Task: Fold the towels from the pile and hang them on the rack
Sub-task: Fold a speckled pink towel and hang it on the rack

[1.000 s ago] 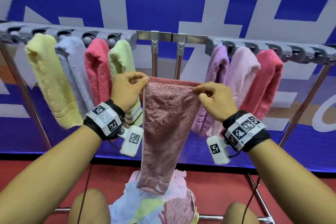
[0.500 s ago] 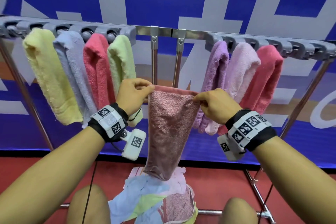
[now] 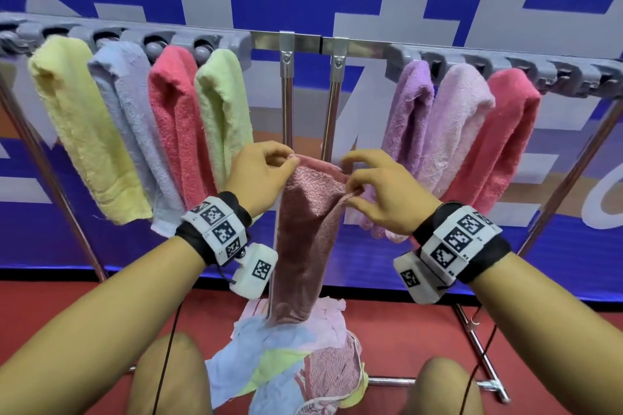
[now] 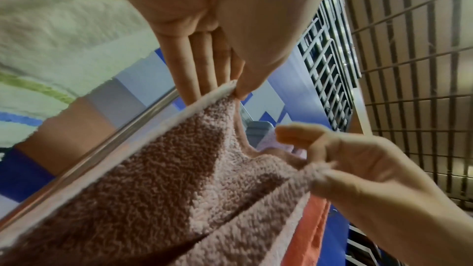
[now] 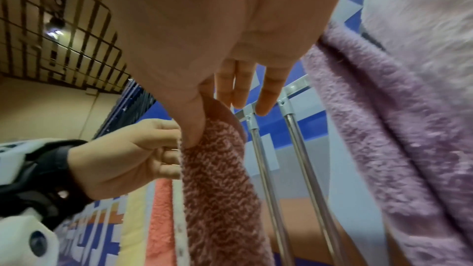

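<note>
A dusty-pink towel (image 3: 305,239) hangs lengthwise in the air before the rack's middle posts. My left hand (image 3: 261,175) pinches its top left corner between thumb and fingers (image 4: 238,88). My right hand (image 3: 374,192) pinches the top right edge, pulled slightly down and toward me (image 5: 194,137). The same towel fills the left wrist view (image 4: 179,179) and hangs in the right wrist view (image 5: 220,189). The grey rack (image 3: 303,42) carries folded towels on both sides. The pile (image 3: 286,367) of mixed towels lies on the red floor between my knees.
On the rack's left hang yellow (image 3: 77,125), lilac-blue (image 3: 135,131), coral (image 3: 175,118) and green (image 3: 226,111) towels; on the right, purple (image 3: 408,125), pale pink (image 3: 455,125) and coral (image 3: 502,138). Two steel posts (image 3: 286,101) stand at centre. A blue-and-white banner backs everything.
Both hands have come closer together and lower with the towel, so its top edge is narrower. My right hand has shifted its pinch, with the index finger now lifted off.
</note>
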`<action>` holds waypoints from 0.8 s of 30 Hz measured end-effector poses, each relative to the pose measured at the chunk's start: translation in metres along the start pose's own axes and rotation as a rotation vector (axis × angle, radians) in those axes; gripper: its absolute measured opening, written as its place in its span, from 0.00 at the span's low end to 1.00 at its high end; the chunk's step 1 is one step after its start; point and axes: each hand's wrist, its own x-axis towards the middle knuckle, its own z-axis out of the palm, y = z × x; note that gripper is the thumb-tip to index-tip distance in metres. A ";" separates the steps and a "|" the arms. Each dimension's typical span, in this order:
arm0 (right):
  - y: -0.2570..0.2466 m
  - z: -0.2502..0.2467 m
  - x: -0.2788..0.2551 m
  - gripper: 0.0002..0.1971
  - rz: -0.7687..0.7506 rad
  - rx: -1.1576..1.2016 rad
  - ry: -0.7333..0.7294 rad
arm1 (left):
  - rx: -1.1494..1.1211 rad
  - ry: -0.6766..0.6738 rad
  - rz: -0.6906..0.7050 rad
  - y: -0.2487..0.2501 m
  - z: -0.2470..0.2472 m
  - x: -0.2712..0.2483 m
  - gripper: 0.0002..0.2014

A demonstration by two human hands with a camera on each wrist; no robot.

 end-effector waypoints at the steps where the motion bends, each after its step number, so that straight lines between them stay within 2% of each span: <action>1: -0.005 0.000 0.002 0.06 -0.042 0.022 0.015 | 0.006 -0.014 0.018 0.001 0.004 -0.002 0.02; 4: -0.019 0.002 0.005 0.06 -0.141 0.076 0.057 | 0.009 -0.062 0.059 0.000 0.012 -0.006 0.04; 7: -0.028 0.004 0.007 0.06 -0.168 0.152 0.085 | -0.013 -0.129 0.068 0.002 0.014 -0.010 0.05; 13: -0.029 0.007 0.006 0.08 -0.026 0.200 0.182 | -0.304 -0.218 -0.035 0.013 0.009 -0.019 0.06; 18: -0.026 0.014 0.006 0.13 0.096 0.348 0.262 | -0.415 -0.314 -0.148 0.015 0.011 -0.027 0.06; 21: -0.032 0.013 0.005 0.10 0.097 0.387 0.217 | -0.433 -0.327 -0.170 0.014 0.012 -0.030 0.06; 24: -0.036 0.006 0.002 0.03 0.090 0.380 0.100 | -0.456 -0.298 -0.194 0.014 0.009 -0.029 0.06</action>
